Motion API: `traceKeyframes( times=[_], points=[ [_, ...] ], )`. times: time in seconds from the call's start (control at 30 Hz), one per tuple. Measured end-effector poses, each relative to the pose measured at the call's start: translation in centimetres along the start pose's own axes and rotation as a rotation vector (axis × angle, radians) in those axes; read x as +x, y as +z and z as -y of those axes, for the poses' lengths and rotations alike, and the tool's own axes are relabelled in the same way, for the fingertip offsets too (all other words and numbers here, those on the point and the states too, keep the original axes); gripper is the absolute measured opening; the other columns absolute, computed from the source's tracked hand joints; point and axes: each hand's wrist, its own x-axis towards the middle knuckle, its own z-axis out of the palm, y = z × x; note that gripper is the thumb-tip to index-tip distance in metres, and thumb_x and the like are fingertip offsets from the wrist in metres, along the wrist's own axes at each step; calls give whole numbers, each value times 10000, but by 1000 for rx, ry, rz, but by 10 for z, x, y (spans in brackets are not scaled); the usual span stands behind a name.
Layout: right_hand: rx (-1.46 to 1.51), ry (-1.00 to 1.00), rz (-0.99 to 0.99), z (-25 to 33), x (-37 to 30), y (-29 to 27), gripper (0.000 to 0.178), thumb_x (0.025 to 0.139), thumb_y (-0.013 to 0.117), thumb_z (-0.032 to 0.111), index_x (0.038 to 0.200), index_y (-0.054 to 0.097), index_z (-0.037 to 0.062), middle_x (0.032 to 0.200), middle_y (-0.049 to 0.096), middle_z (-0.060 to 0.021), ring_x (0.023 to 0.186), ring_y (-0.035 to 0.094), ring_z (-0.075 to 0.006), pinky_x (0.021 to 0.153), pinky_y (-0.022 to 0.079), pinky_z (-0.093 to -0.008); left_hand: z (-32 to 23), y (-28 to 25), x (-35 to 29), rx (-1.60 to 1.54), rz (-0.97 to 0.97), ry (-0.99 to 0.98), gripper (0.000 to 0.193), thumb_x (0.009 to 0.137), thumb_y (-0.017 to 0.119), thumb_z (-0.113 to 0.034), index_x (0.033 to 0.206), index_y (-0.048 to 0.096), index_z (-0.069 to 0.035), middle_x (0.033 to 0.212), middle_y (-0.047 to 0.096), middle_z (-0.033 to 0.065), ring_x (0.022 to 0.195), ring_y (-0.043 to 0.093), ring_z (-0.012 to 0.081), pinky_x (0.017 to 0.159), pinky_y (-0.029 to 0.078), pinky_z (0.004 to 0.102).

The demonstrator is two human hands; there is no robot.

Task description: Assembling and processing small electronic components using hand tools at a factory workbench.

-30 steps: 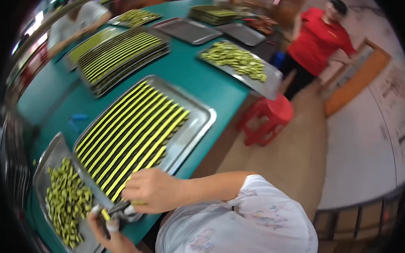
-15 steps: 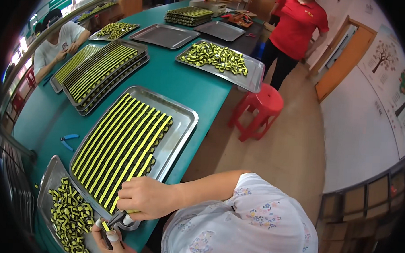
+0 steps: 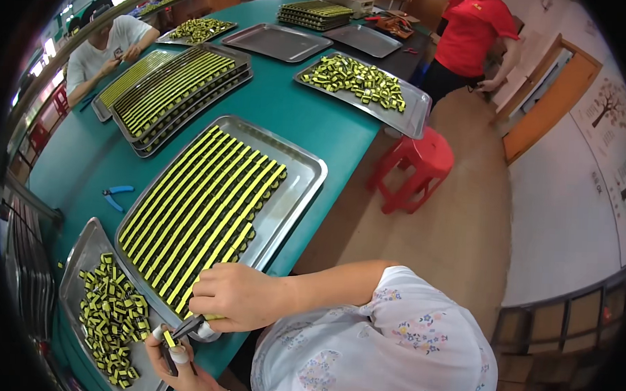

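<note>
My right hand point(image 3: 230, 297) rests at the near corner of a metal tray point(image 3: 300, 195) filled with long rows of yellow and black parts point(image 3: 202, 212). It grips a small dark plier-like tool point(image 3: 188, 325) whose tip points toward my left hand. My left hand point(image 3: 177, 362), fingertips wrapped in white tape, pinches one small yellow and black part point(image 3: 169, 339) at the tool's tip. Just to the left lies a second tray point(image 3: 76, 256) with a loose heap of the same parts point(image 3: 112, 316).
Blue-handled pliers point(image 3: 113, 194) lie on the teal table point(image 3: 315, 126). Further trays, stacked, bare or heaped, cover the far table. A person in a white shirt point(image 3: 111, 44) works at the far left. A person in red point(image 3: 473, 39) stands beyond a red stool point(image 3: 418, 158).
My view has dropped and swung, so the table sits lower in the picture. My hands stay at the tray's near corner with tool and part. The person in red has shifted along the table's far end.
</note>
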Motion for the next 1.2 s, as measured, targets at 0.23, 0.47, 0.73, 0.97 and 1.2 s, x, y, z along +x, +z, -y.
traceKeyframes(
  times=[0.23,0.47,0.73,0.97,1.2],
  points=[
    [3,2,-15,-1,-2,4,203,747,708,202,850,578,85,804,533,-49,771,569,-241,653,457,-380,-1,3,-1,1,-7,6,381,953,650,-258,1196,541,14,755,436,-23,631,348,45,565,253,208],
    [8,13,-4,-1,-2,4,214,735,708,207,843,571,84,790,522,-50,761,561,-245,646,451,-387,-1,2,-2,3,3,10,381,955,644,-249,1203,540,20,757,438,-23,629,344,39,562,246,206],
    [34,11,0,0,-3,2,233,721,713,180,885,585,74,806,536,-57,780,572,-251,657,459,-393,-4,7,-2,43,-63,0,363,956,638,-241,1200,544,12,773,450,-29,625,349,31,557,246,198],
    [30,-2,-4,3,-2,0,247,717,713,179,895,583,69,816,534,-67,783,569,-262,658,460,-394,-3,5,-5,-8,-19,11,355,947,649,-242,1179,549,7,817,482,-17,629,368,31,543,252,194],
    [54,7,-24,5,-5,-1,257,731,692,164,927,576,46,836,540,-84,805,570,-282,679,469,-404,-5,9,-3,45,-39,6,319,935,656,-232,1139,553,-10,798,486,-15,611,360,34,533,250,194]
  ],
)
